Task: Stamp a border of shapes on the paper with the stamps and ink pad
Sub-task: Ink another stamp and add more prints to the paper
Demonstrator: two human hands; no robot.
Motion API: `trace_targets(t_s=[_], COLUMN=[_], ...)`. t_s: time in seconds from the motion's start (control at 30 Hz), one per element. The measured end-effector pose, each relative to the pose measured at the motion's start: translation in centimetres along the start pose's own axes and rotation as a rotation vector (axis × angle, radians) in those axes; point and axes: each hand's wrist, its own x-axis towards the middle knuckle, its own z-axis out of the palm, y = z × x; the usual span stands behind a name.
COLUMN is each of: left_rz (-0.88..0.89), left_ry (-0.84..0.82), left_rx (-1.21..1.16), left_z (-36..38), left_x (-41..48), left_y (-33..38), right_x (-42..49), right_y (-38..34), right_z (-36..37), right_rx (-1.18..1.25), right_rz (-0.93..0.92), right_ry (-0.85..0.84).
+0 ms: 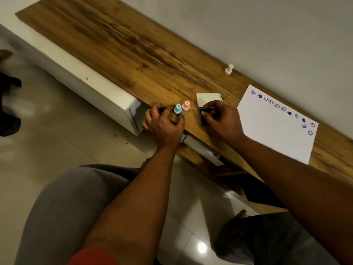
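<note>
The person wears grey trousers (76, 197), smooth over the left knee, darker and mottled over the right. Red cloth (91, 257) shows at the bottom edge. Both forearms (137, 197) are bare to the left hand (164, 125) and right hand (222, 121).

Left hand (164, 123) and right hand (219, 119) both curled, gripping

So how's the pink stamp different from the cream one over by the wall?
The pink stamp is pink and stands right beside the teal stamp at the left hand. The cream stamp is pale and stands alone near the wall, well away from that hand. Both stand upright, share the same knobbed shape, and neither is held.
</note>
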Motion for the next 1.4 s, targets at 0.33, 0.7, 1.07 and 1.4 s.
trace_targets(t_s=[0.33,0.7,1.07,1.4], left_rz=[-0.050,-0.043,-0.028,0.334], left_ry=[-0.010,0.222,0.283,0.065], left_rx=[0.154,-0.286,-0.284,-0.017], left_z=[0.1,0.9,2.6,2.5], left_x=[3.5,1.0,0.0,-2.9], left_y=[1.3,2.7,1.9,3.6], right_x=[3.1,13.0,15.2,4.4], right_y=[3.5,4.8,3.6,1.3], right_z=[-4.0,-6.1,-5.0,-6.5], right_rx=[-0.109,-0.653,-0.554,-0.248], right_rz=[0.003,0.071,0.175,-0.036], right_ry=[0.021,0.055,0.050,-0.007])
